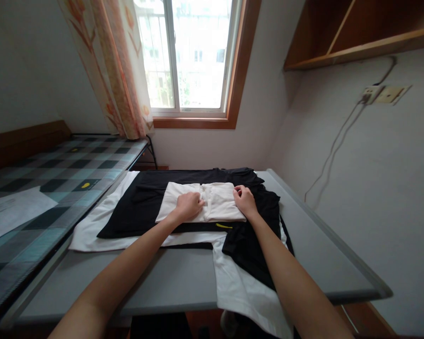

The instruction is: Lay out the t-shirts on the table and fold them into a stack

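A folded white garment [221, 202] lies on a spread black garment [127, 212], with a gap or fold running down its middle. My left hand [190, 205] rests on the left half of the white cloth, its fingers curled at that middle line; whether they pinch fabric is hard to make out. At the right edge of the same cloth, my right hand [245, 199] has its fingers bent and pressed together on the fabric. Beneath the black garment another white garment [233, 268] shows, one sleeve hanging over the table's front edge.
The grey table [176, 278] carries the clothes. On the left stands a bed with a checked cover [106, 165] and a paper sheet [17, 212]. Behind are a curtain [116, 70] and a window. A wall socket [372, 94] with a cord is on the right.
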Motion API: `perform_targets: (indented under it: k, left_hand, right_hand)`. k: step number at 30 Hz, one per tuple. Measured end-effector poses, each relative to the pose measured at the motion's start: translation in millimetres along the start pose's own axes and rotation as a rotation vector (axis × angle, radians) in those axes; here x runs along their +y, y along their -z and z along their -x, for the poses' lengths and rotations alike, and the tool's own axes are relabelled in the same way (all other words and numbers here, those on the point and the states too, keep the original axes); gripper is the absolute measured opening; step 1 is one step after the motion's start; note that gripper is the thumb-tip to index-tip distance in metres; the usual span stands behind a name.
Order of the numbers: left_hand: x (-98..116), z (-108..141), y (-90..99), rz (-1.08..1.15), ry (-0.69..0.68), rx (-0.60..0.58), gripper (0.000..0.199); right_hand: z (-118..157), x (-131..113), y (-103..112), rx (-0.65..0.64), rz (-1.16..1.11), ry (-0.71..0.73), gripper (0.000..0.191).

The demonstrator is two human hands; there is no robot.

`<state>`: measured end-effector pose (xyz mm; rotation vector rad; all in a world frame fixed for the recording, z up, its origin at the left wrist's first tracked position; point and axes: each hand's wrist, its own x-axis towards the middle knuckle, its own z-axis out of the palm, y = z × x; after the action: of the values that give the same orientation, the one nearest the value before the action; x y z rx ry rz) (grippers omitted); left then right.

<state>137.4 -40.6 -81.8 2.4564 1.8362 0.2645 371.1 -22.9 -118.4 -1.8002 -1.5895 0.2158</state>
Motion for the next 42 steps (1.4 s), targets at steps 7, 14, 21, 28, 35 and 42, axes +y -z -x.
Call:
perform_targets:
  k: [7, 14, 21, 28, 35, 42]
  left_hand:
    - [2, 2, 8.6, 0.157, -0.457, -0.034, 0.022]
    - [9, 14, 21.7, 0.140, -0.649, -0.120, 0.032]
    - [16, 16, 24.6, 0.110, -0.674, -0.161, 0.026]
    - [16, 16, 25.0, 0.098, -0.647, -0.229, 0.029]
    - [13, 17, 21.3, 0.060, -0.602, -0.231, 0.023]
    - [12, 15, 29.5, 0.113, -0.523, -0.182, 0.029]
  right_hand:
    - [10, -13, 6, -0.058, 0.233, 0.035, 0.033]
    - [-5, -41, 4, -0.049, 0.383, 0.307, 0.027]
    - [-30, -77, -34, -0.246, 0.400, 0.314, 0.030]
    - [-45, -91, -52, -0.269, 0.322, 0.238, 0.024]
    - [-41, -91, -62, -0.279, 0.298, 0.233, 0.021]
    - [-44, -60, -16, -0.053, 0.139, 0.156, 0.022]
